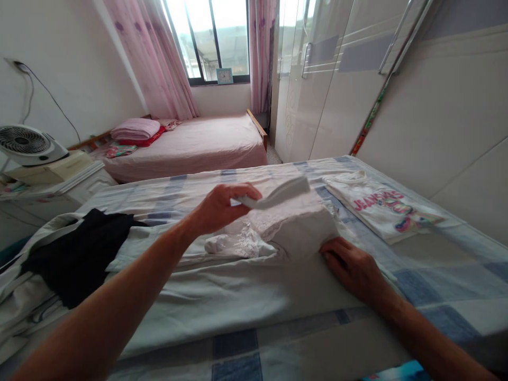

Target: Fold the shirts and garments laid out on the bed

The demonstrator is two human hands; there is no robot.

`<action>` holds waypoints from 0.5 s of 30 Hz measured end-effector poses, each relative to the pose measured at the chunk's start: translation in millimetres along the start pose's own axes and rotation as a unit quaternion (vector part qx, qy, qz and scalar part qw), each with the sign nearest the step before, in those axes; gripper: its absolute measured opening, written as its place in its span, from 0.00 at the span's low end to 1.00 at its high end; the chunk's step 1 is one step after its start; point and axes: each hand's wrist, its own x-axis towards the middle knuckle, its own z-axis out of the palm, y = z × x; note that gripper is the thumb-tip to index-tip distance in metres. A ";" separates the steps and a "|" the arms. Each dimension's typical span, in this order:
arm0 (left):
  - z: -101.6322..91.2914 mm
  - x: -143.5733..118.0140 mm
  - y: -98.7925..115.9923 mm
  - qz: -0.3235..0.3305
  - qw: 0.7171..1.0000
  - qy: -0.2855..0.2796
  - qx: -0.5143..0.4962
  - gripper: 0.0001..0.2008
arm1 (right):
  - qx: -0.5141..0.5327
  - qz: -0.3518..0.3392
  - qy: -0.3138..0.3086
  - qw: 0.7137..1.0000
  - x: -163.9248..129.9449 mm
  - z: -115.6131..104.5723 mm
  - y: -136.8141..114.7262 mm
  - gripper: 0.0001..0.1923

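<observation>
A white garment with lace trim (305,233) lies rumpled on the bed in front of me. Closed in a pinch, my left hand (224,206) is raised over it and grips a white, band-like piece of cloth (288,191); whether that piece belongs to the garment, I cannot tell. My right hand (353,264) has its fingers curled on the garment's right edge, low against the bed. Beneath and in front of the garment spreads a pale grey-green cloth (198,296).
A folded white T-shirt with pink lettering (373,203) lies to the right. Black cloth (83,254) tops a clothes pile at left. The checked bedsheet (236,344) covers this bed. Beyond are a pink bed (206,137), a fan (29,143) and wardrobe doors (329,95).
</observation>
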 end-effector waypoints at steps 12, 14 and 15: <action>20.4 -113.0 0.9 -0.021 0.991 -0.129 0.024 0.18 | -0.036 0.108 0.104 0.988 5.3 -19.5 -2.4 0.11; 8.2 -114.7 -7.7 -0.035 0.991 -0.117 0.056 0.20 | -0.069 0.150 0.085 0.983 12.6 -25.6 7.6 0.14; -0.1 -117.3 -17.1 -0.051 0.991 -0.093 0.077 0.20 | -0.073 0.172 0.073 0.980 17.1 -28.2 15.1 0.17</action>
